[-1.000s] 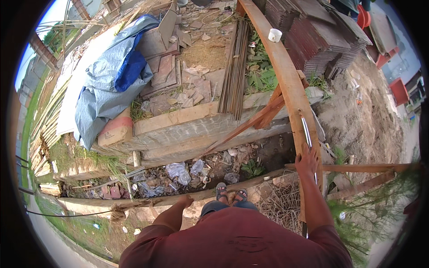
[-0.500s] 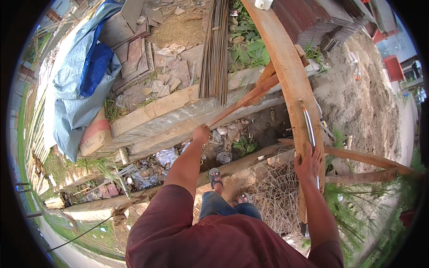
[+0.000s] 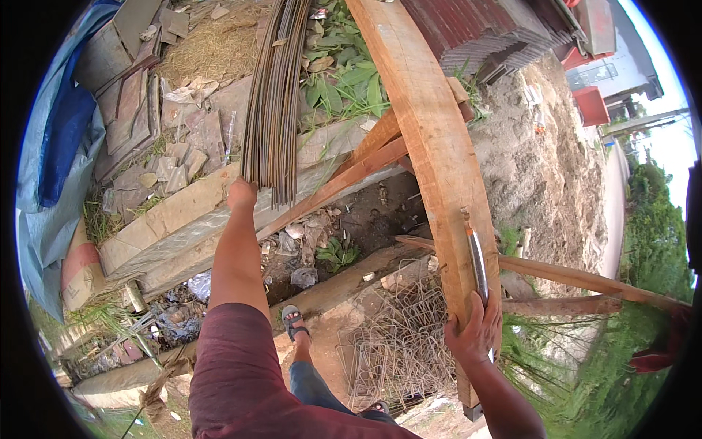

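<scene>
My left hand (image 3: pixel 243 194) is closed at the near end of a bundle of thin steel rods (image 3: pixel 274 102), its fingers at the leftmost rod tips. The rods lie over the edge of a concrete ledge. On the right, my right hand (image 3: pixel 477 333) rests on a long wooden plank (image 3: pixel 431 132), its fingers curled over a silver metal bar (image 3: pixel 477 256). That bar lies along the plank, and its far tip looks orange-brown. Part of the bar is hidden under the palm.
Crossed wooden braces (image 3: pixel 351 175) support the plank over a littered trench (image 3: pixel 307 245). Bent wire stirrups (image 3: pixel 395 336) lie beside my feet. Further off are stacked corrugated sheets (image 3: pixel 475 29), a blue tarp (image 3: pixel 69 146), broken tiles (image 3: pixel 135 110) and a sand heap (image 3: pixel 541 190).
My left hand has left the wooden brace and reached the rod ends. My right fingers, flatter before, now curl over the bar. The view has shifted right.
</scene>
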Demonstrator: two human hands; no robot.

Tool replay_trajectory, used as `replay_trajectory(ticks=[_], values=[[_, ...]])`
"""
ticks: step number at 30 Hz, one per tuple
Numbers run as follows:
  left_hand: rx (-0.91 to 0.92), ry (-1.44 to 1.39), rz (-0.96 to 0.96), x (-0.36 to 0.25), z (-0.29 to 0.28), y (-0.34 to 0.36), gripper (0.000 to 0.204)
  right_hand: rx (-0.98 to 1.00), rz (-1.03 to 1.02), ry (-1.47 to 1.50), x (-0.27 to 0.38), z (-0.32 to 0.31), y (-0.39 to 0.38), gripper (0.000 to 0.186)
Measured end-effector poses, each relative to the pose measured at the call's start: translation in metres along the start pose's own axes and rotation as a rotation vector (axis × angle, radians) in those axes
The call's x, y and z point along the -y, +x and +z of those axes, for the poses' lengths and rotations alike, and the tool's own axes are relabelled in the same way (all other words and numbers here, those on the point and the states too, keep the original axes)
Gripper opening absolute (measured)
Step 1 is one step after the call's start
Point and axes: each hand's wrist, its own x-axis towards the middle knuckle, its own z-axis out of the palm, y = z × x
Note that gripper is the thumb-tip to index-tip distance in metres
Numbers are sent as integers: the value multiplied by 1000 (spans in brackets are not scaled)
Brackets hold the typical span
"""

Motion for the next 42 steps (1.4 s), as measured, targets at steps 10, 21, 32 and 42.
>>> replay_trajectory(ticks=[10,21,32,42], values=[[45,165,102,0,6,26,23,-50,-40,-42,4,3,2,66],[295,196,285,69,13,-64,27,40,49,1,1,-2,-4,66],[583,-839,-318,205,47,-354,15,-29,33,13,5,-10,-8,65],[872,-1716,-456,60,-116,-346,28,-92,35,84,-1,-11,-17,65]])
